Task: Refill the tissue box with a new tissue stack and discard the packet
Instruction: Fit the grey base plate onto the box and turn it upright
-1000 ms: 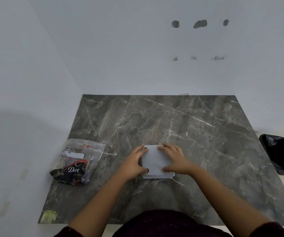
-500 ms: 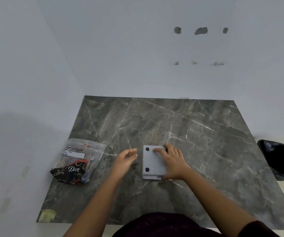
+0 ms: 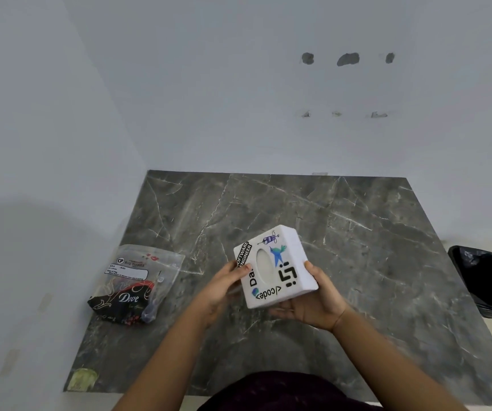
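A white cube-shaped tissue box (image 3: 277, 269) with stickers and an oval opening on its top face is lifted a little above the grey marble table (image 3: 357, 232). My left hand (image 3: 224, 287) grips its left side with the thumb on the top face. My right hand (image 3: 313, 307) cups it from below and from the right. The oval opening faces up towards the camera. A clear plastic tissue packet (image 3: 136, 284) with a dark printed lower part lies flat on the table to the left, apart from both hands.
A black bin (image 3: 488, 280) lined with a bag stands on the floor off the table's right edge. Pale walls close the table's left and far sides. A yellowish patch (image 3: 83, 378) marks the table's near left corner.
The box lay flat on the table with its plain underside up, under my hands. Now it is turned over and lifted, its sticker face upward, held by both hands.
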